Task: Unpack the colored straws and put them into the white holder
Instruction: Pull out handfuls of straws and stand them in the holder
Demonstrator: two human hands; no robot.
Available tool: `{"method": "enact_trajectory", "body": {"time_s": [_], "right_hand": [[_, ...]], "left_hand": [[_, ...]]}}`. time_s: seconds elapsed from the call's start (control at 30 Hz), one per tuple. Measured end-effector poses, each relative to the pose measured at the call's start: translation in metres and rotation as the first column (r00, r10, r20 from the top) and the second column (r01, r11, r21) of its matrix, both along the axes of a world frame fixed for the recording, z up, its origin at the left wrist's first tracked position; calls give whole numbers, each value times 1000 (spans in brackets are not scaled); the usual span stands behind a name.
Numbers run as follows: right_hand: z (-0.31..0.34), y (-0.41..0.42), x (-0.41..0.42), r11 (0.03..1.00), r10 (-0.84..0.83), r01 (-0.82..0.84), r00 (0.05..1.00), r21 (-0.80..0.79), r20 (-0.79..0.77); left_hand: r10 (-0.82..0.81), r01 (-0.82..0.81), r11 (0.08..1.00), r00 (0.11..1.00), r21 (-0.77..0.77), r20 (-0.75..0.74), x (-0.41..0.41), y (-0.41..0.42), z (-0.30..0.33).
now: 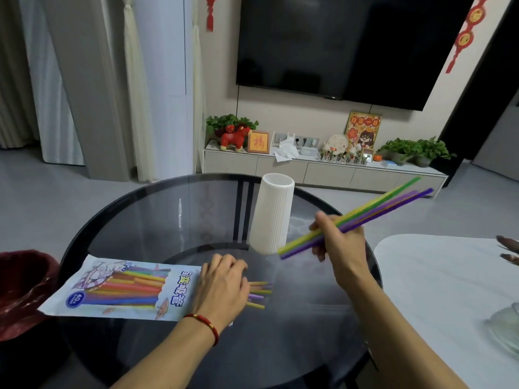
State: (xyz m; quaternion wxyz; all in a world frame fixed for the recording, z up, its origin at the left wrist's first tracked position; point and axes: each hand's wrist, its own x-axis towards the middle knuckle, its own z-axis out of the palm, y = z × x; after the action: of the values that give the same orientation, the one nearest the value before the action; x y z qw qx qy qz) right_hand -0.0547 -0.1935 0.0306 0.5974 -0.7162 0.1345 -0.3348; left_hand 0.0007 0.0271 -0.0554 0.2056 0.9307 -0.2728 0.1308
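On the round glass table (134,220) stands the white holder (271,216), a tall ribbed tube w/ its open mouth up. It looks empty at the top; no straws stick out of it.

The right hand (338,242) is up in the air, just to the right of the holder. Its fingers are closed tight on a small bunch of straws (373,207), green, yellow & purple ones. The bunch is tilted: the low ends are near the bottom of the holder, the high ends point up & away to the right. The straws are not in the holder.

The left hand (222,287) lies palm down on the open end of the straw pack (120,289). The pack lies flat on the table, left of the hand, w/ a picture of many colored straws on it. The left hand's fingers are bent down, pressing on the pack & the straws there, but I can't tell if they really pinch anything. A few straw tips (259,294) poke out from under the fingers on the right side, yellow & purple. A red string band (206,324) is on the left wrist.

A dark red bin (21,290) is at the left edge, beside the table. A white table (438,290) is on the right.
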Motion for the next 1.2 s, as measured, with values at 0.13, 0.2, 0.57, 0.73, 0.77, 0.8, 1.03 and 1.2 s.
{"method": "enact_trajectory", "body": {"time_s": [0.13,0.2,0.57,0.73,0.77,0.8,1.03,1.2], "right_hand": [[55,2,36,941,-77,31,989,336,125],[77,4,55,933,-151,94,979,346,140],[101,23,125,909,-312,249,938,-335,-149],[88,25,137,892,-313,163,895,-421,-318],[85,25,140,904,-283,133,899,-407,-335],[83,25,141,913,-263,115,899,-391,-350],[80,24,125,989,47,-82,965,-126,-259],[73,29,71,967,-114,130,990,-218,86]], "left_hand": [[32,-32,999,999,10,26,3,6,0],[48,-48,999,999,24,7,4,9,0],[106,-99,990,992,96,-66,8,22,2],[98,-89,989,993,114,-72,7,19,4],[93,-84,989,993,119,-66,7,18,5],[88,-80,989,994,126,-58,7,17,6],[41,-36,990,998,136,-38,6,19,5],[-120,163,955,976,249,-180,12,31,2]]}}
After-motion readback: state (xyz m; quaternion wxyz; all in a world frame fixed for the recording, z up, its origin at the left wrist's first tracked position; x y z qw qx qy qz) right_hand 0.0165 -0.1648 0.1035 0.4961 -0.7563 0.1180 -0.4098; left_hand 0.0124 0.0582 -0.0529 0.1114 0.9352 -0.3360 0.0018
